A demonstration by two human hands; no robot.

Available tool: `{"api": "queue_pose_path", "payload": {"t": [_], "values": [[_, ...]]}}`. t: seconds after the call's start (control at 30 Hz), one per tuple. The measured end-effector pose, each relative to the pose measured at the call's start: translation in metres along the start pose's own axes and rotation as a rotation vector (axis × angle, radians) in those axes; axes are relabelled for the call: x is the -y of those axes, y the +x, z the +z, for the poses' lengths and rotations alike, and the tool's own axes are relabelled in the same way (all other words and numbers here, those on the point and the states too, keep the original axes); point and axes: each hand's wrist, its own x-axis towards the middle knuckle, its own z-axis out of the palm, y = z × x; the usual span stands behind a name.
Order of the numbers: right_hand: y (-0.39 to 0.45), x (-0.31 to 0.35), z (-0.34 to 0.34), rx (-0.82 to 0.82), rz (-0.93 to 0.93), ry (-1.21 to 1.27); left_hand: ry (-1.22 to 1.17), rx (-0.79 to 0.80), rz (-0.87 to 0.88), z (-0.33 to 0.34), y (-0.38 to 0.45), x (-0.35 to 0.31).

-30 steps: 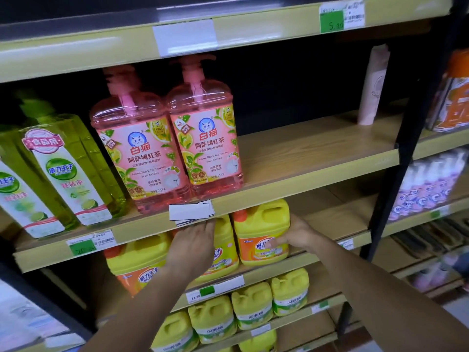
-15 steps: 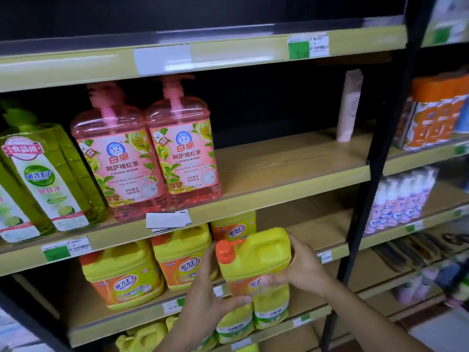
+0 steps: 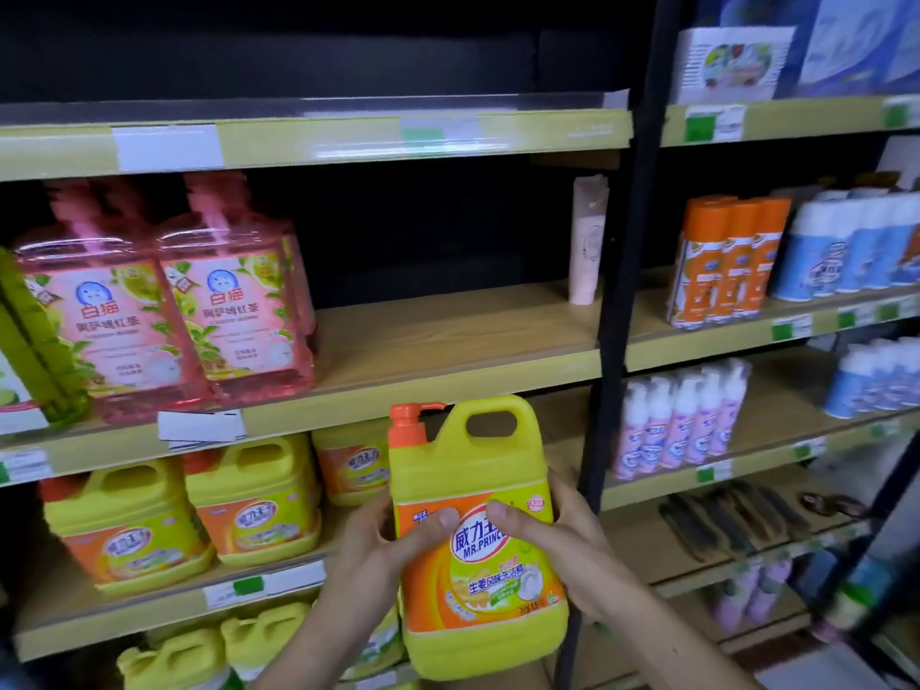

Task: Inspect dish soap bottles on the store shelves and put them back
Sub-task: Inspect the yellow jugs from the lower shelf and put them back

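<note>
1. Head view: a yellow dish soap bottle point(image 3: 478, 535) is held upright, clear of the shelf point(image 3: 348, 385), with its label facing the camera. It is gripped on one side by the left hand point(image 3: 378, 545) and on the other by the right hand point(image 3: 557, 540), thumbs curled over the label.
2. The label is best kept steady and level, then the bottle returned to the gap at the row's right.
3. Three like jugs point(image 3: 254, 495) and two pink pump bottles point(image 3: 234, 291) are counted.

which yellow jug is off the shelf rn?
The yellow jug with the orange pump, gripped by left hand and right hand; the others sit shelved.
</note>
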Motion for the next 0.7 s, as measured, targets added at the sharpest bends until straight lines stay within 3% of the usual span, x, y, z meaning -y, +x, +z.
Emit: {"api": "queue_pose_path", "payload": {"t": [0.33, 0.5, 0.7], "values": [[-0.019, 0.041, -0.041, 0.030, -0.118, 0.057, -0.030, 0.002, 0.090, 0.059, -0.011, -0.029], [-0.014, 0.062, -0.036, 0.016, -0.154, 0.106, -0.078, -0.082, 0.145, 0.078, -0.018, -0.034], [-0.012, 0.081, -0.015, 0.020, -0.126, 0.104, 0.045, -0.108, 0.191, 0.071, -0.028, -0.054]]}}
